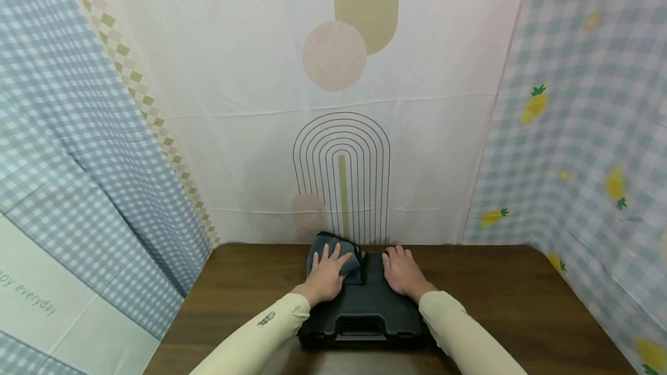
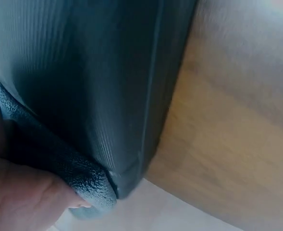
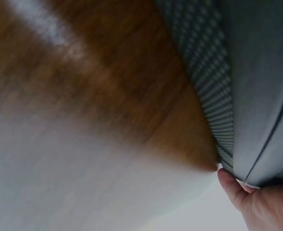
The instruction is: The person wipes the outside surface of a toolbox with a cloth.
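Note:
A black hard plastic case (image 1: 359, 311) lies flat on the table, its carrying handle towards me. On its far left part is a folded grey-blue cloth (image 1: 320, 247) with a dark edge. My left hand (image 1: 328, 276) presses this cloth against the lid, fingers spread and fairly straight. The left wrist view shows the cloth's fuzzy pile (image 2: 91, 185) bunched beside the hand, over the ribbed case surface (image 2: 83, 72). My right hand (image 1: 403, 274) grips the case at its far right corner, with fingers bent over the edge; the right wrist view shows that hand (image 3: 271, 207) at the corner.
The brown wooden table (image 1: 500, 300) extends to both sides of the case. Right behind its far edge hangs a pale patterned curtain (image 1: 443, 161). Blue checked cloths hang at the left (image 1: 104, 132) and right (image 1: 573, 132).

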Tool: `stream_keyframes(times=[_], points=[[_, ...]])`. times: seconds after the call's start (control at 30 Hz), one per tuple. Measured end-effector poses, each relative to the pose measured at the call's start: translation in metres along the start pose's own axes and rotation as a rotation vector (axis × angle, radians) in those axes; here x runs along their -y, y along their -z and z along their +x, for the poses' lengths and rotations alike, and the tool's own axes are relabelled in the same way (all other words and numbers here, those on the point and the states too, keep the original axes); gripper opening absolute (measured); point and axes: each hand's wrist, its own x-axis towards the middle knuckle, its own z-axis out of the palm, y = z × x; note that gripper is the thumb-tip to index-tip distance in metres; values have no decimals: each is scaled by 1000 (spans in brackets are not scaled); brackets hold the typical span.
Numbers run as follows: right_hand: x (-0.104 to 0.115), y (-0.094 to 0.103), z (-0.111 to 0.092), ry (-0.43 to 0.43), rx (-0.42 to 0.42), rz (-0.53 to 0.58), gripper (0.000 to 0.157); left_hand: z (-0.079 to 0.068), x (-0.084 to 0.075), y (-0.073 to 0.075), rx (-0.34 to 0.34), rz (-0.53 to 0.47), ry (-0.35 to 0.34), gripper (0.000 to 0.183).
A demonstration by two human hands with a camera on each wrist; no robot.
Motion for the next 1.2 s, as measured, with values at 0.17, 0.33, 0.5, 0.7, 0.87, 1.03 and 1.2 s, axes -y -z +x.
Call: stream_keyframes(times=[0.17,0.33,0.5,0.7,0.87,1.03,1.2], points=[[-1,0,0,-11,-10,9,49,-27,-15,-5,34,36,-61,60],[-2,0,1,-13,-16,5,50,-53,-26,-7,93,42,-112,67],[-2,0,0,-21,-17,9,50,-65,-30,-8,108,71,-119,71],[-2,0,1,-24,-27,20,49,-65,-27,-8,42,30,-97,65],[-1,4,1,-39,-46,76,48,-69,-24,-1,-43,-31,-90,62],[-1,14,1,-25,-76,120,52,-76,-15,11,-157,-123,-73,58],[0,28,-5,-1,-114,161,54,-86,-4,28,-277,-213,-49,49]])
